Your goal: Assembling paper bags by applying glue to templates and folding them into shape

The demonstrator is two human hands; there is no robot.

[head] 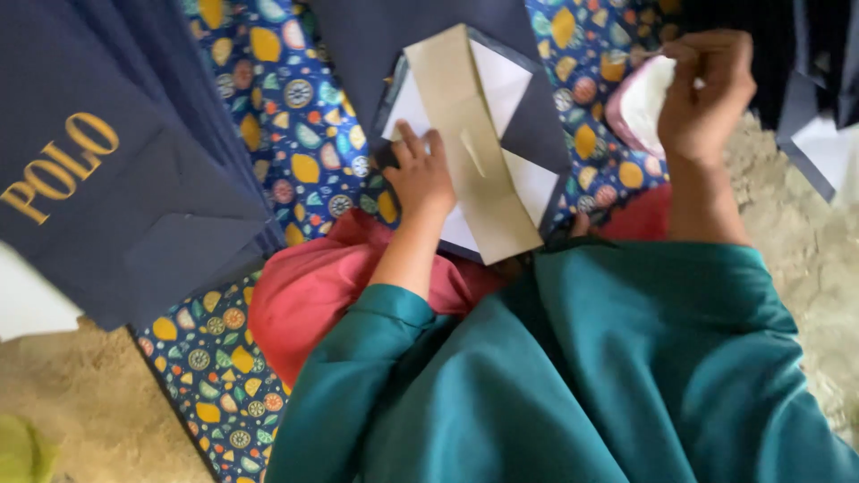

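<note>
My left hand [419, 175] presses flat on the folded bottom of a dark navy paper bag [528, 134], whose white inner flaps are spread open. A tan card strip [470, 143] lies lengthwise over those flaps, beside my fingers. My right hand [707, 89] is raised at the upper right, with its fingers dipped into a small pink container [637, 107] with white paste inside. Both arms wear teal sleeves [573, 376].
A stack of flat navy paper bags with gold lettering [125, 161] lies at the left. A patterned blue cloth [295, 116] covers the sandy beige floor [98, 402]. Red cloth [313, 286] covers my lap. More navy bag parts [823, 134] sit at the right edge.
</note>
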